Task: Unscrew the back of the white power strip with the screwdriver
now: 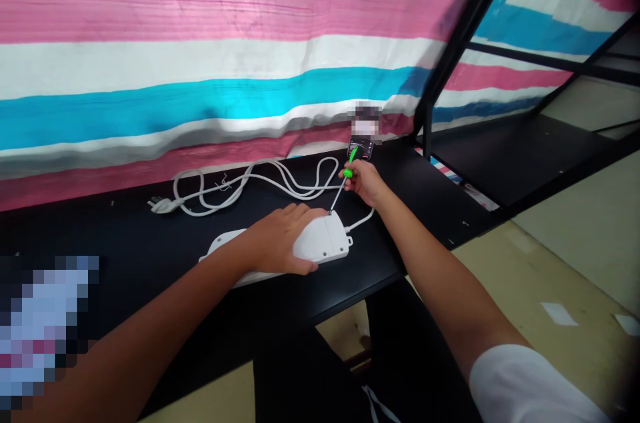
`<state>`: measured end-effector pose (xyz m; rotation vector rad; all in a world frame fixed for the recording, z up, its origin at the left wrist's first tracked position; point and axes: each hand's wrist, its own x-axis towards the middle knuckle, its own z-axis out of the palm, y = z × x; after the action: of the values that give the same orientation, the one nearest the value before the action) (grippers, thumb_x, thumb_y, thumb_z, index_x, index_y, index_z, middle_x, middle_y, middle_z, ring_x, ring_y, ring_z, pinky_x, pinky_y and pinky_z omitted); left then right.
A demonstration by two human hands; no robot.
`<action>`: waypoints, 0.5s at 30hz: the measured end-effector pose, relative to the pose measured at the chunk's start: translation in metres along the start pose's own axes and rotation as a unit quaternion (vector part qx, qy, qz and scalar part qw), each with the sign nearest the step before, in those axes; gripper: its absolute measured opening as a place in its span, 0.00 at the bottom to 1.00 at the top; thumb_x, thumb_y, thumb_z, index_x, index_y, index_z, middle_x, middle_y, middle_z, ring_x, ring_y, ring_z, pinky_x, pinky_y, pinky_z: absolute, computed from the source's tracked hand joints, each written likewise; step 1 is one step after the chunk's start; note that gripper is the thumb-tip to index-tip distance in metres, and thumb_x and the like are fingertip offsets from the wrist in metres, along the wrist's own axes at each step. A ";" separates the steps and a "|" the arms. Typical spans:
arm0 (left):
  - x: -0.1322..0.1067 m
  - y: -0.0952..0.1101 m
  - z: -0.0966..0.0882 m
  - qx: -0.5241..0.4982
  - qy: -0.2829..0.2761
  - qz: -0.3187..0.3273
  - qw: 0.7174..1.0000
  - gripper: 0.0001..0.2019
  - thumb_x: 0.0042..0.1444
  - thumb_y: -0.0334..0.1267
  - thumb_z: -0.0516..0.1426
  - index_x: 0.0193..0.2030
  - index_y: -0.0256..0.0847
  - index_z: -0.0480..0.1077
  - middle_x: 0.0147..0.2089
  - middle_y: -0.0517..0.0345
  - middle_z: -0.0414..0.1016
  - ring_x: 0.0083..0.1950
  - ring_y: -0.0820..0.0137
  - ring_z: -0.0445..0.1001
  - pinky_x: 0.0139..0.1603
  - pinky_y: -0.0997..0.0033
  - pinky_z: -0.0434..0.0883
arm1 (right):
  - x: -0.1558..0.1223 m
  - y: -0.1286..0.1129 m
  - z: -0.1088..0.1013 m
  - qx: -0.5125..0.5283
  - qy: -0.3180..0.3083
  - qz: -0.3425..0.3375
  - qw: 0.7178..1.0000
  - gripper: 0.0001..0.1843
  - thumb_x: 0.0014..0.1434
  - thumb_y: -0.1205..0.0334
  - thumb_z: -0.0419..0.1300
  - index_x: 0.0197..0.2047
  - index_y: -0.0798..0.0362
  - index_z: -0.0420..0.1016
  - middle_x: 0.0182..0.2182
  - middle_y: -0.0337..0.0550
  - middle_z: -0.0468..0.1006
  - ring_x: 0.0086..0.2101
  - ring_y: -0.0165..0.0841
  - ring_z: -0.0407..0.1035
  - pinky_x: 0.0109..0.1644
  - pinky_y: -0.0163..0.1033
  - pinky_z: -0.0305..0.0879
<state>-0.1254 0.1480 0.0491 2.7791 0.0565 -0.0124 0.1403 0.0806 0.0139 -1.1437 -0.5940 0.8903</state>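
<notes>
A white power strip (pixel 320 236) lies with its screwed side up on the black shelf. My left hand (pixel 283 236) is spread over its middle, thumb along the near edge and fingers over the far edge, gripping it. My right hand (pixel 364 182) is closed round a screwdriver (pixel 349 172) with a green and black handle. The shaft slants down to the left, and its tip meets the strip near the far right corner. Small screw holes show at the strip's right end. Its white cord (pixel 363 220) leaves that end and passes behind my right hand.
Behind the strip the coiled cable (pixel 280 176) ends in a plug (pixel 163 205) at the left. A dark package (pixel 361 146), partly blurred out, stands against the striped sheet (pixel 215 96). Black frame posts (pixel 425 123) rise at the right. The black shelf's near edge (pixel 365 300) lies close to my legs.
</notes>
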 end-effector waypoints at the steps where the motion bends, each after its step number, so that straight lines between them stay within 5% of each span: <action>1: 0.000 0.000 0.000 -0.001 0.000 0.001 1.000 0.45 0.51 0.52 0.66 0.72 0.50 0.50 0.63 0.51 0.63 0.62 0.54 0.64 0.62 0.55 0.61 | 0.000 0.001 0.001 -0.002 -0.004 0.000 1.000 0.07 0.51 0.63 0.61 0.33 0.55 0.68 0.27 0.43 0.77 0.19 0.27 0.65 0.22 0.31 0.68; 15: 0.001 -0.001 0.002 0.014 -0.008 -0.002 1.000 0.49 0.51 0.54 0.66 0.75 0.55 0.46 0.61 0.51 0.62 0.59 0.54 0.65 0.61 0.55 0.62 | 0.001 0.001 -0.001 0.000 0.012 -0.010 1.000 0.09 0.50 0.62 0.61 0.34 0.54 0.67 0.27 0.41 0.77 0.19 0.27 0.65 0.22 0.32 0.68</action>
<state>-0.1244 0.1488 0.0471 2.8064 0.0575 -0.0380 0.1417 0.0813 0.0128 -1.1446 -0.5847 0.8595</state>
